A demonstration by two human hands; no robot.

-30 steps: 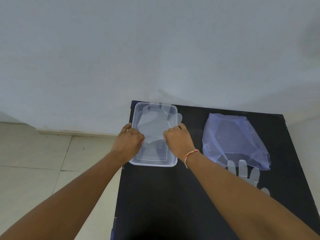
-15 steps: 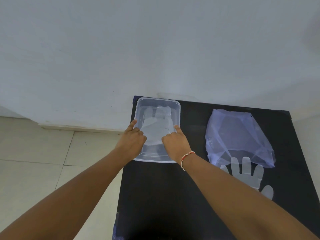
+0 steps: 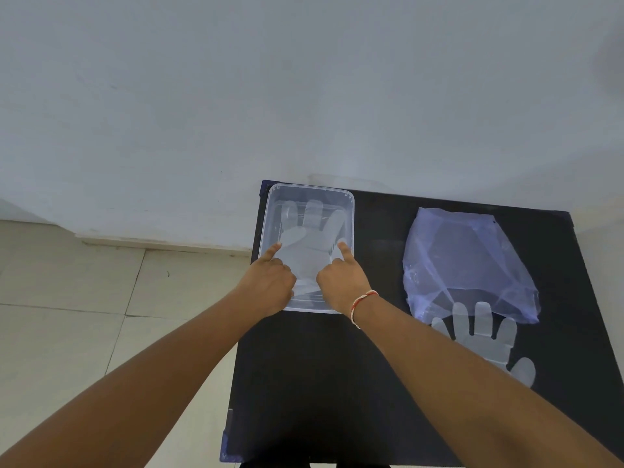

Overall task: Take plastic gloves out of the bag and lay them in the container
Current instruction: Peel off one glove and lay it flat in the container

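Note:
A clear rectangular container point(image 3: 349, 211) stands at the black table's far left corner. A thin plastic glove point(image 3: 312, 238) lies flat inside it, fingers pointing away from me. My left hand point(image 3: 270, 282) and my right hand point(image 3: 342, 280) rest over the container's near half, each with the index finger stretched out and pressing a side of the glove, the other fingers curled. A bluish plastic bag point(image 3: 466, 261) lies to the right. A second glove point(image 3: 486, 339) sticks out from under the bag's near edge, partly hidden by my right forearm.
The black table point(image 3: 320, 383) ends at a white wall behind and drops off to a tiled floor point(image 3: 84, 298) on the left. A red-and-white band sits on my right wrist.
The glove, held up and crumpled over the container a second ago, now lies spread flat inside it. Both hands have let go of it and extended their index fingers onto it.

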